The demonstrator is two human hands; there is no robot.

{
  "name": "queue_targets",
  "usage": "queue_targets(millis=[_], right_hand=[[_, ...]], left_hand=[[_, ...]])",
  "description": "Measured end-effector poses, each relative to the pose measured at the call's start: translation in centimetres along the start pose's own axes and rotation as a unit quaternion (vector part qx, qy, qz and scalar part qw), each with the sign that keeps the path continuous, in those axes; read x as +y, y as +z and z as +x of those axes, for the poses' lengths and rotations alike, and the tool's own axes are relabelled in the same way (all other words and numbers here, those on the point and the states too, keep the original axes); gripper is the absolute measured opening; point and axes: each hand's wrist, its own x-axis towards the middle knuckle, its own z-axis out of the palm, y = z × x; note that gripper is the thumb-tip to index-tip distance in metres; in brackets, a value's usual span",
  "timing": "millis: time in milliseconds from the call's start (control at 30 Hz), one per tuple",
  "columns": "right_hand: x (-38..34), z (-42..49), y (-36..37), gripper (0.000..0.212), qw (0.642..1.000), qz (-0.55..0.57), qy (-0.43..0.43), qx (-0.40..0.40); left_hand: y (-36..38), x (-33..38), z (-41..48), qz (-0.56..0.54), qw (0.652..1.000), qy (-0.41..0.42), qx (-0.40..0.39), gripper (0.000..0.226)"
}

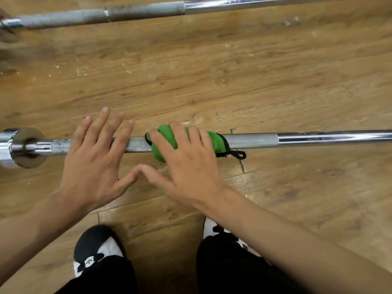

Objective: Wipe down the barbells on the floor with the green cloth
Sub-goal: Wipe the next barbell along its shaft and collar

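Note:
A chrome barbell (318, 138) lies across the wooden floor in the middle of the view, with a collar at its left end. The green cloth (166, 134), black-edged with a small loop, is draped over the bar's knurled part. My right hand (186, 160) lies on top of the cloth with the fingers bent over it and the bar, thumb spread toward the left. My left hand (95, 158) lies flat with fingers straight and spread across the bar, just left of the cloth. A second barbell (144, 11) lies further away along the top.
The wooden plank floor (212, 81) stretches between the two bars, scuffed with pale marks. My two feet in black-and-white shoes (95, 249) stand close to the near bar at the bottom. The near bar's collar and sleeve (23, 147) sit at the left edge.

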Motion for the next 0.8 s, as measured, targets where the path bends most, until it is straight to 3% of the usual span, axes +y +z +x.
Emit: queue_targets(millis=[100, 267, 400, 600, 733, 800], right_hand=[[5.8, -1.6, -0.7, 0.062, 0.999, -0.018, -0.004, 0.036], [14.8, -6.3, -2.5, 0.063, 0.981, -0.067, 0.151, 0.104], [11.6, -3.1, -1.7, 0.071, 0.956, -0.026, 0.253, 0.143], [-0.8, 3.9, 1.7, 0.07, 0.999, 0.0, 0.038, 0.029], [3.2, 4.3, 1.2, 0.069, 0.998, -0.003, -0.062, 0.025], [7.5, 2.7, 0.6, 0.072, 0.998, -0.024, -0.026, 0.053]], left_hand=[[0.0, -0.5, 0.9, -0.007, 1.0, -0.003, 0.0, 0.086], [0.2, -1.0, 1.9, 0.001, 1.0, -0.003, -0.012, 0.09], [0.3, -1.0, 2.9, -0.01, 1.0, -0.019, -0.003, 0.085], [0.2, -2.2, 4.3, -0.025, 1.0, 0.002, -0.01, 0.081], [-0.1, -3.6, 4.8, -0.056, 0.998, 0.039, -0.019, 0.074], [-0.2, -4.1, 4.6, -0.064, 0.996, 0.049, -0.024, 0.072]])
